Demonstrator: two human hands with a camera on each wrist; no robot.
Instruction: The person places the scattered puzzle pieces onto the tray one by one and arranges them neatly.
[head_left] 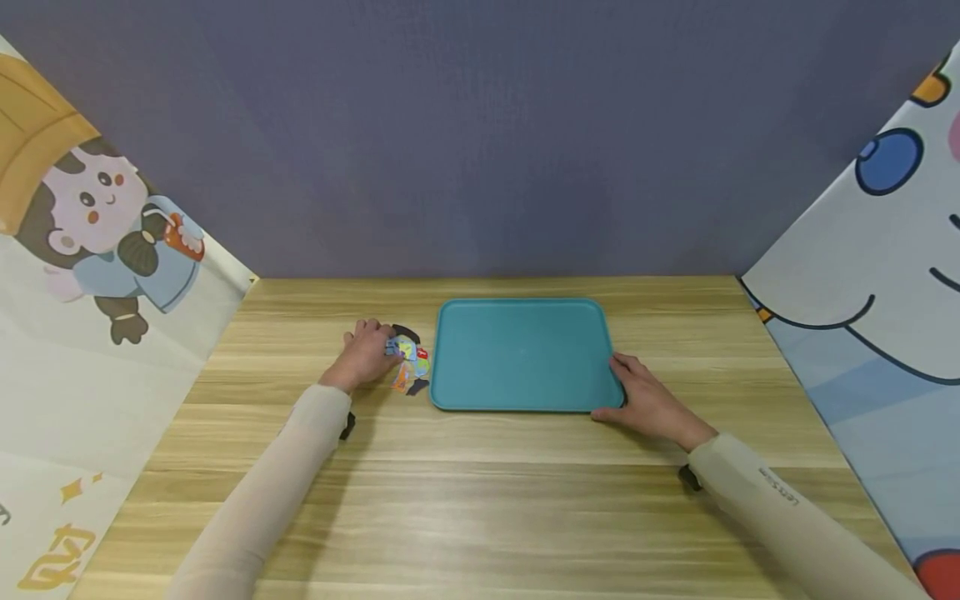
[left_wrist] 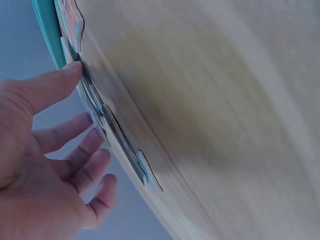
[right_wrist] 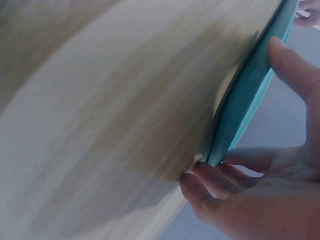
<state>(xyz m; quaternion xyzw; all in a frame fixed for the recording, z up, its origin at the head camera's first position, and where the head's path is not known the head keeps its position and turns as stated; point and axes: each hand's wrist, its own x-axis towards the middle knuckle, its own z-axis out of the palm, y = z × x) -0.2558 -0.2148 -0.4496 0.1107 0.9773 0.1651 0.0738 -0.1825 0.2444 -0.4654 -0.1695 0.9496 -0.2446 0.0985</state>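
Note:
A blue-green rectangular tray [head_left: 522, 354] lies flat on the table. My right hand [head_left: 647, 398] grips its near right corner, thumb along the front edge and fingers at the right side. In the right wrist view, the thumb and fingers meet the tray's wall [right_wrist: 245, 95]. Left of the tray lies a loose cluster of thin, printed cut-out pieces [head_left: 422, 367], colourful with some dark parts. My left hand [head_left: 365, 354] reaches over the cluster's left side and hides part of it. Its thumb touches the pieces [left_wrist: 122, 140] in the left wrist view, with the other fingers loosely bent beyond them.
The wood-grain table [head_left: 480, 500] extends to a dark grey-blue wall [head_left: 480, 142] behind the tray. Cartoon-printed panels [head_left: 90, 350] stand on the left and right sides. A small black object [head_left: 347, 426] shows beneath the left wrist, another [head_left: 690, 477] beneath the right.

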